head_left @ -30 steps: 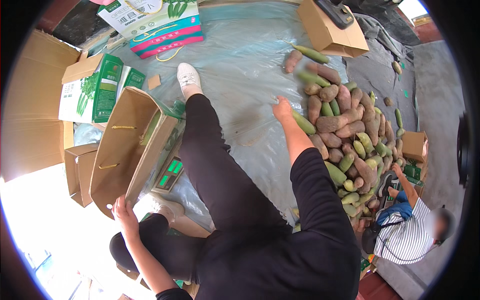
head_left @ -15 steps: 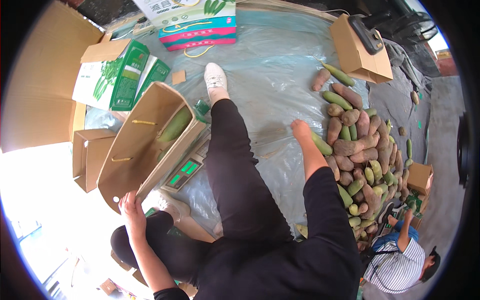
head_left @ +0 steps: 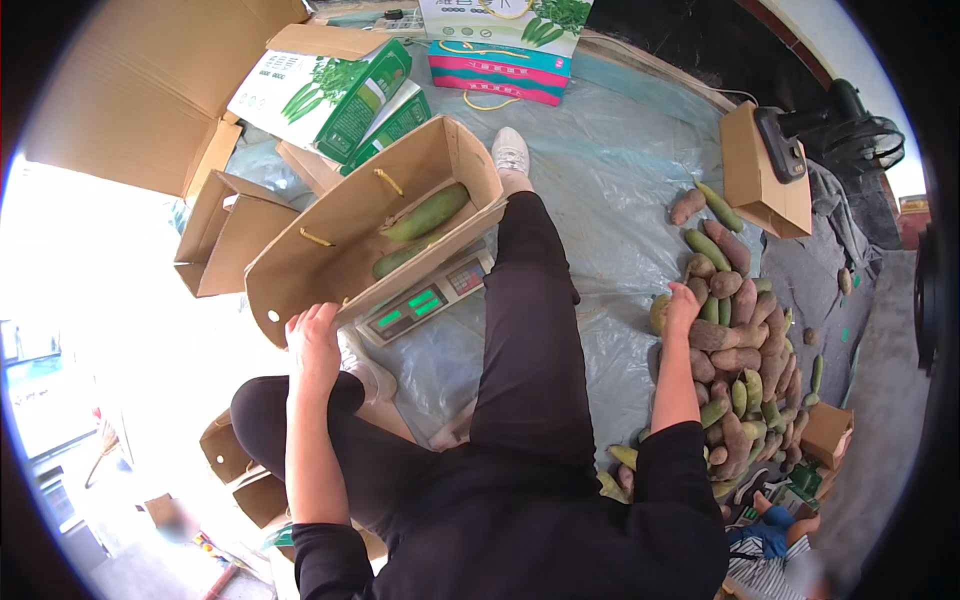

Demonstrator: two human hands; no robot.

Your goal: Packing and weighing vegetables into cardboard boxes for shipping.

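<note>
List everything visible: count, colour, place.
Open carton: one, brown, left of centre.
Long vegetables: two, green, inside it.
Scale: one, grey, by the carton.
Vegetable pile: many, green and brown, right.
Printed cartons: several, green, white, teal, pink, top.
Plain boxes: several, brown, left and right.
Fan: one, black, upper right.
Plastic sheet: one, bluish, centre.
Another person: one, striped top, lower right.
Legs: two, black trousers, white shoes, centre.
Left hand: one, on the carton's rim.
Right hand: one, at the pile's edge.
</note>
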